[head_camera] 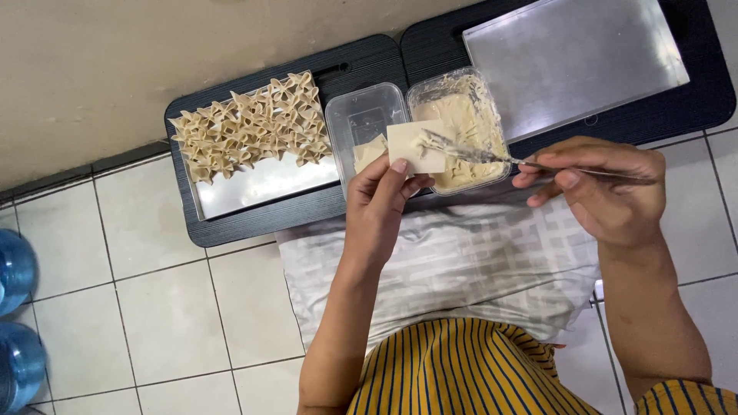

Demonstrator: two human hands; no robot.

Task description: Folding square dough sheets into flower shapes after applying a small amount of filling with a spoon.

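Note:
My left hand (380,201) holds up a square dough wrapper (416,146) by its lower edge, above two clear plastic tubs. My right hand (600,188) grips a metal fork (492,156) whose tines, smeared with pale filling, rest on the wrapper. The right tub (493,98) holds creamy filling. The left tub (360,119) holds a few more square wrappers (369,152). On a metal tray (265,184) to the left lie several folded, star-shaped dumplings (250,127).
Two black boards (231,227) lie on the white tiled floor; the right one carries an empty metal tray (573,58). A striped grey cloth (461,265) covers my lap. Two blue water bottles (15,269) stand at the left edge. A beige wall runs behind.

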